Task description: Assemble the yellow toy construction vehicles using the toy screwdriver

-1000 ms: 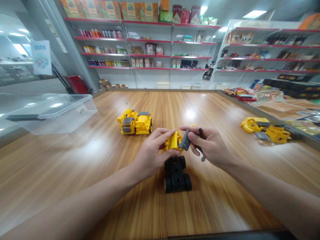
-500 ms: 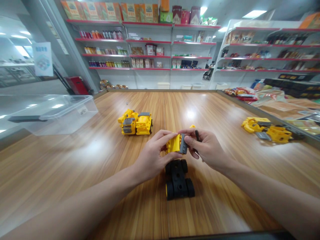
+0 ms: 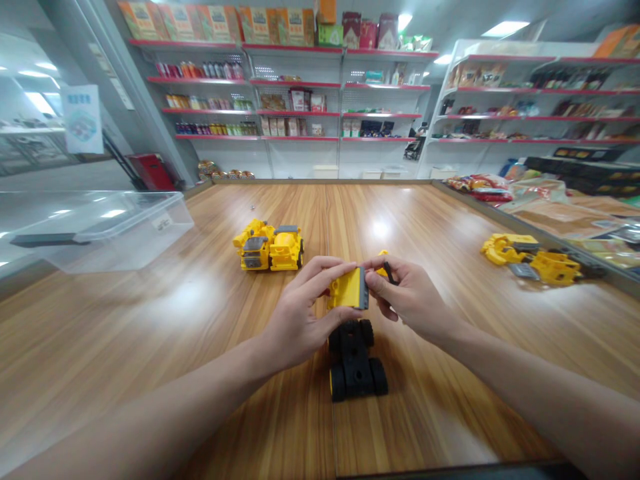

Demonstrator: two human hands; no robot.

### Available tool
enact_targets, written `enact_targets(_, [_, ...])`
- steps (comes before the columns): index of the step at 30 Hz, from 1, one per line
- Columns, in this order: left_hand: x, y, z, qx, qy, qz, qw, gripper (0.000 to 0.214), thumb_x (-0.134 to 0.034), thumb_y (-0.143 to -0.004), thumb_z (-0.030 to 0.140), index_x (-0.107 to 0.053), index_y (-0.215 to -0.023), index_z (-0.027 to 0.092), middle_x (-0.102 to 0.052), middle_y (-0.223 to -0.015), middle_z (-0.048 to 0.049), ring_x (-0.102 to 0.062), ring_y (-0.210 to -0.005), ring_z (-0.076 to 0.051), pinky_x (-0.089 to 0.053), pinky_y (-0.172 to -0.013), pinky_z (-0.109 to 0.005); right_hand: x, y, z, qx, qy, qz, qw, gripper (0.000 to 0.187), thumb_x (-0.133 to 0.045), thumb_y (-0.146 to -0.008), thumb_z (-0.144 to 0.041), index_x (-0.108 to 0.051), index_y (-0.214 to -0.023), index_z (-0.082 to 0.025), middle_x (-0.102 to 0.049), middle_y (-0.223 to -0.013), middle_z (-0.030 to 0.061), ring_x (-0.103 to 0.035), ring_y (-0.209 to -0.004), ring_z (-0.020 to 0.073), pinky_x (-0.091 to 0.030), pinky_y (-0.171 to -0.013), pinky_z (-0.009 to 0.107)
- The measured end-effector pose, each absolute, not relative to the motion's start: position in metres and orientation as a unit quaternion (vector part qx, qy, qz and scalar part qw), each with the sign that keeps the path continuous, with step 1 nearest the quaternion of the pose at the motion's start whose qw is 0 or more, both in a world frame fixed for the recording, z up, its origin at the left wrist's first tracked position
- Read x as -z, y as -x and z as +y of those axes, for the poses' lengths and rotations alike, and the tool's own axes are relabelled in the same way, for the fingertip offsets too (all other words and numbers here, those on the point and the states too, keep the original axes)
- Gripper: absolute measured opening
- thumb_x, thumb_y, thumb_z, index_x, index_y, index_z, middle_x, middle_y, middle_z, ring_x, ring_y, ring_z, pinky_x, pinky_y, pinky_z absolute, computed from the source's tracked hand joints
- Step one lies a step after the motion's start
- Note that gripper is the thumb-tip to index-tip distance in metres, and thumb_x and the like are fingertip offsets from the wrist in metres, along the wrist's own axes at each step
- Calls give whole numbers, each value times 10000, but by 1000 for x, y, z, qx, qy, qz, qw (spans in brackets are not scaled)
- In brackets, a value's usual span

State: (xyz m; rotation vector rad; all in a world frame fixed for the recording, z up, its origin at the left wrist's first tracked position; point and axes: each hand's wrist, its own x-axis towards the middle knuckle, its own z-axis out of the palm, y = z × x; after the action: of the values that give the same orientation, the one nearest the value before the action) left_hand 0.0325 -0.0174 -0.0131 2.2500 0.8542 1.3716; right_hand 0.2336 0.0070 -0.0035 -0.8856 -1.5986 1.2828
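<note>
Yellow part (image 3: 349, 288) smooth plastic; chassis (image 3: 357, 363) matt; tabletop (image 3: 430, 413) glossy.

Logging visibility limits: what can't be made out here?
Head view, all:
Yellow part, upper edge: behind left hand.
Slim black object, full shape: covered by right hand.
Small yellow piece beyond: partly behind that hand.
Clear bin, left end: cut off by picture edge.
Poster text: blurred.

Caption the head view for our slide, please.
Left hand holds a yellow toy part, with right hand at its gray edge.
</note>
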Motion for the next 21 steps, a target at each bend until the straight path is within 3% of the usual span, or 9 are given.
enact_targets(2, [13, -33, -19, -489, -797, 292, 201, 538, -714, -828, 257, -529, -1332, 215, -540, -1257, -93, -537, -1169, -194, -480, -996, -346, 4, -233, 6, -520, 362, -650, 420, 396, -623, -872, -503, -606, -1067, -159, -488, -582, -69, -384, -373, 43, -280, -322, 177])
enact_targets(4, [12, -33, -20, -478, -803, 286, 212, 539, -729, -814, 260, -533, -1314, 214, -548, -1251, -94, -542, -1166, -199, -482, -997, -354, 4, -232, 5, -472, 371, -683, 417, 387, -648, -856, -494, -629, -1061, -167, -541, -644, -46, -411, -432, 47, -318, -382, 193])
enact_targets(9, [12, -35, -17, -484, -789, 337, 174, 252, -659, -852, 206, -618, -1100, 189, -558, -1196, -101, -545, -1153, -209, -474, -1006, -388, -3, -241, 12, -238, 427, -784, 383, 268, -725, -805, -393, -705, -982, -193, -659, -755, -5, -545, -627, 106, -409, -593, 252])
enact_targets(12, [16, -34, -12, -513, -748, 375, 192, 412, -667, -835, 208, -554, -1231, 191, -557, -1247, -122, -546, -1180, -235, -485, -996, -417, -6, -258, 24, -130, 463, -818, 316, 171, -636, -868, -328, -725, -872, -182, -688, -755, 21, -587, -663, 135, -397, -618, 271])
enact_targets(15, [21, -33, -9, -517, -719, 399, 238, 566, -674, -830, 226, -457, -1353, 191, -567, -1289, -126, -563, -1186, -231, -486, -1011, -426, -3, -273, 35, -64, 502, -844, 179, 170, -635, -839, -302, -719, -750, -185, -673, -677, 28, -573, -608, 143, -338, -561, 276])
enact_targets(18, [24, -32, -7, -505, -721, 407, 244, 557, -681, -819, 215, -471, -1334, 183, -576, -1289, -118, -565, -1190, -226, -467, -1040, -440, 6, -279, 39, -51, 504, -857, 93, 102, -680, -783, -273, -719, -739, -190, -672, -663, 35, -575, -600, 157, -306, -536, 278])
enact_targets(21, [24, -32, -8, -496, -723, 412, 246, 534, -676, -811, 184, -491, -1312, 206, -585, -1280, -105, -571, -1176, -227, -495, -994, -427, 11, -275, 38, -61, 494, -864, 77, 72, -671, -789, -234, -714, -750, -190, -685, -708, 47, -601, -643, 171, -324, -556, 280])
